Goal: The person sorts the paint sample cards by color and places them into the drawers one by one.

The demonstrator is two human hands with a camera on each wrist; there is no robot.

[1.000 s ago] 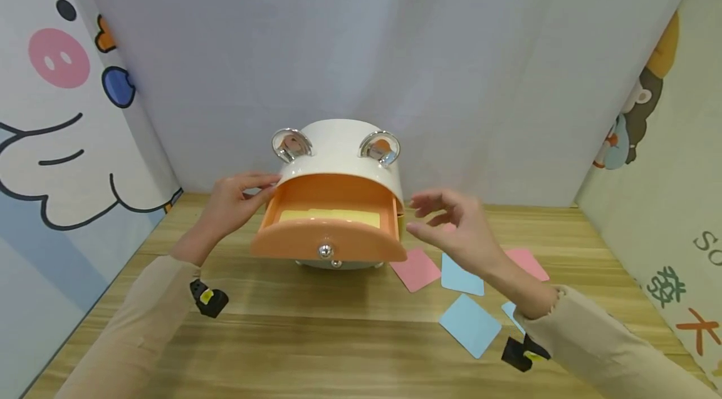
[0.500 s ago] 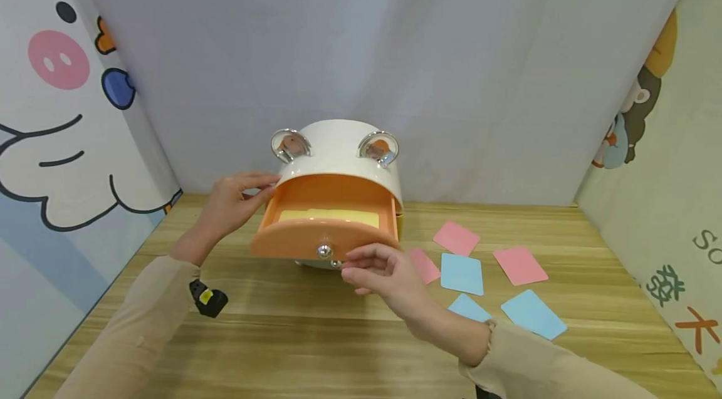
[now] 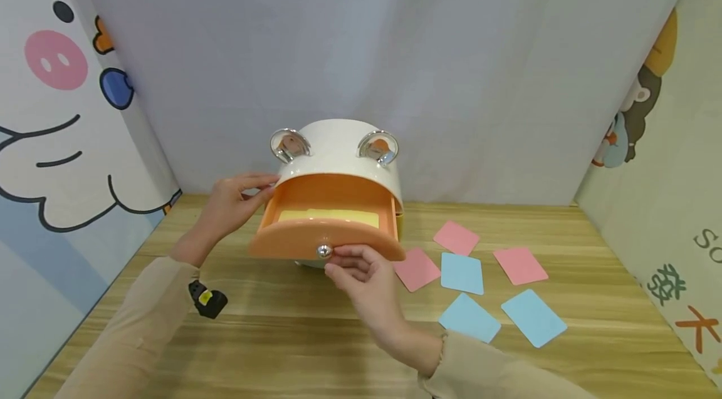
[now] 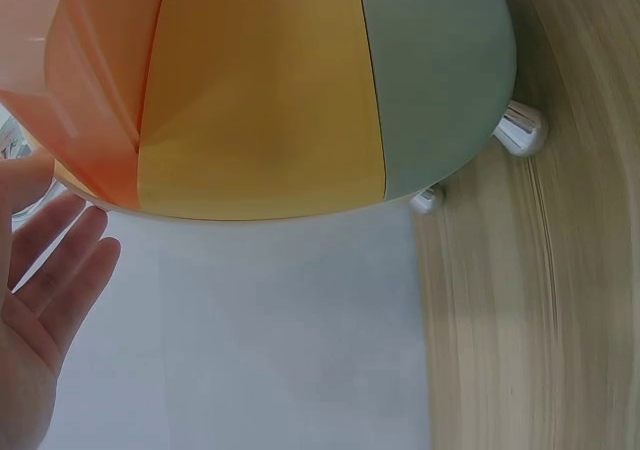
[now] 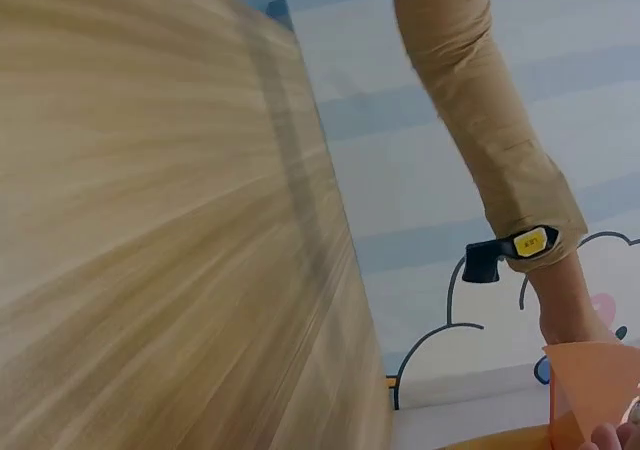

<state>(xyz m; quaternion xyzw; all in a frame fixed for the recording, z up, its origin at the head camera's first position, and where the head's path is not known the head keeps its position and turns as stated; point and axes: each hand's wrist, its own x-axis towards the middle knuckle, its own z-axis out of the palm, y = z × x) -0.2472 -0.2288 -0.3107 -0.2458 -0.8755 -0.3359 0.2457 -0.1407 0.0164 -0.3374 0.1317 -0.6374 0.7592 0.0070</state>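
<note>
Orange drawer (image 3: 296, 242), extended from a white-domed storage cabinet (image 3: 338, 145), lies between the fingers of the two hands, its silver knob (image 3: 324, 252) just left of the right fingertips. The right hand (image 3: 369, 289) has its fingers curled toward the knob, the thumb lower and slightly apart from the index finger; whether they pinch the knob cannot be told. The left hand (image 3: 228, 205) has nearly straight fingers, the tips of thumb and index finger at the cabinet's left edge. Beyond the right fingertips, inside the drawer, lie flat yellow sheets (image 3: 329, 218); to the right of the same fingers, pink cards (image 3: 520, 265) and blue cards (image 3: 533, 319) lie on the bench (image 3: 254, 355). Lower than the left fingers are the cabinet's yellow section (image 4: 260, 90), green section (image 4: 440, 80) and silver feet (image 4: 522, 128). Likely faults: an off-centre force at the knob could skew and jam the drawer; too light a left-hand hold could let the cabinet slide or tip; pulling too far could drop the drawer's front and spill the sheets; closing could nip the left thumb near the opening.
</note>
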